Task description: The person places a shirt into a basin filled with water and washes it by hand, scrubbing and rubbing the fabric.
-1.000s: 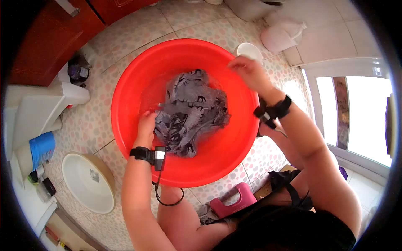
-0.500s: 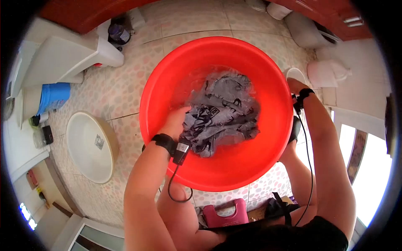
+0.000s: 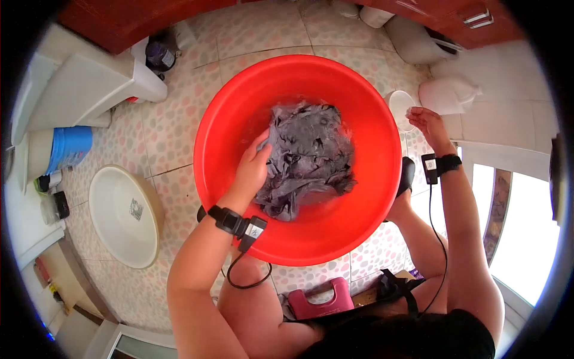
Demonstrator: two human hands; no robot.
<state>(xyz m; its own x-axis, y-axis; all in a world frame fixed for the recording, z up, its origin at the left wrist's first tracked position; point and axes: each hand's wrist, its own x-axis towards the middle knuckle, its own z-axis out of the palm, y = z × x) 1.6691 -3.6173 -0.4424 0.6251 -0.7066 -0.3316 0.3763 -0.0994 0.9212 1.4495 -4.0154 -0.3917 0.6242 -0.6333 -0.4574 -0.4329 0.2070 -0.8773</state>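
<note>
No writing can be read: the printed patch inside the beige basin (image 3: 154, 242), the label on the purple bottle (image 3: 160, 57) and the white tags on both wristbands (image 3: 230, 221) are too small or blurred. The grey cloth (image 3: 311, 152), darkly marked, lies crumpled in water in the red basin (image 3: 359, 230); its heap is slightly longer from far to near, the near end leaning left. The left hand (image 3: 254, 164) is at its left edge, thumb parted from fingers; I cannot tell whether it grips. The right hand (image 3: 428, 124) is half-curled by the white cup (image 3: 397, 103), contact unclear.
</note>
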